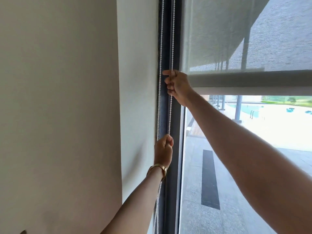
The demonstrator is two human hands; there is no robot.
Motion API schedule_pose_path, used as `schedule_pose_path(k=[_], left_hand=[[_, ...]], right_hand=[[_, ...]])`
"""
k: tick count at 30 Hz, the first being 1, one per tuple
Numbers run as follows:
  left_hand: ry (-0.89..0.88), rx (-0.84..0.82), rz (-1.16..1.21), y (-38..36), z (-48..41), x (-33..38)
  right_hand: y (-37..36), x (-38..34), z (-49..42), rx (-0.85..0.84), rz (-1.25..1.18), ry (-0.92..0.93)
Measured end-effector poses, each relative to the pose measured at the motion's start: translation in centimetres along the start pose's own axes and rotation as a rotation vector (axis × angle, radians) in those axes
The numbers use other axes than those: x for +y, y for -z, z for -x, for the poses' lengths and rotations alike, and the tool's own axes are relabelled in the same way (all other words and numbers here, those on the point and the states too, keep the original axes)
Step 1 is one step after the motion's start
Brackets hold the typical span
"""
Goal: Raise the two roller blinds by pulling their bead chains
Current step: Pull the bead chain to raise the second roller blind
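Note:
A white bead chain hangs along the dark window frame. My right hand is closed around the chain high up, level with the blind's bottom bar. Lower down, my left hand grips the same strand, with a gold watch on its wrist. A second strand of chain runs next to the wall, free of both hands. The grey sheer roller blind covers the upper part of the window. Behind its bar a second, paler blind edge shows.
A white wall and its reveal fill the left half. Below the blind, clear glass shows a paved terrace and a pool outside.

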State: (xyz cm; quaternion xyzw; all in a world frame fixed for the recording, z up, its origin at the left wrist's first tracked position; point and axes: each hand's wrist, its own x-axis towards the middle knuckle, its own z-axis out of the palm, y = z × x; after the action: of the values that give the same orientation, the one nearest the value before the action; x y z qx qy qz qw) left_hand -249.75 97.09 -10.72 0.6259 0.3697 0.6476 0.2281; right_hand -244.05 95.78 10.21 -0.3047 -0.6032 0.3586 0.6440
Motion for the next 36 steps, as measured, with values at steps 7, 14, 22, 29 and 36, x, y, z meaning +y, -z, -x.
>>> schedule_pose_path(k=[7, 14, 22, 29, 36], left_hand=[[0.092, -0.034, 0.003, -0.9, 2.8, -2.2], [0.150, -0.029, -0.070, -0.1, 3.7, -4.3], [0.169, -0.043, -0.033, -0.5, 3.8, -4.1], [0.153, -0.067, -0.024, -0.2, 4.2, -3.0], [0.172, -0.066, -0.098, -0.2, 4.6, -2.1]], right_hand=[[-0.9, 5.0, 1.3, 0.178, 0.111, 0.171], [-0.5, 8.0, 2.2, 0.157, 0.068, 0.182], [0.0, 8.3, 2.0, 0.160, 0.110, 0.200], [0.7, 7.7, 2.5, 0.143, 0.080, 0.185], [1.0, 6.9, 3.9, 0.132, 0.142, 0.125]])
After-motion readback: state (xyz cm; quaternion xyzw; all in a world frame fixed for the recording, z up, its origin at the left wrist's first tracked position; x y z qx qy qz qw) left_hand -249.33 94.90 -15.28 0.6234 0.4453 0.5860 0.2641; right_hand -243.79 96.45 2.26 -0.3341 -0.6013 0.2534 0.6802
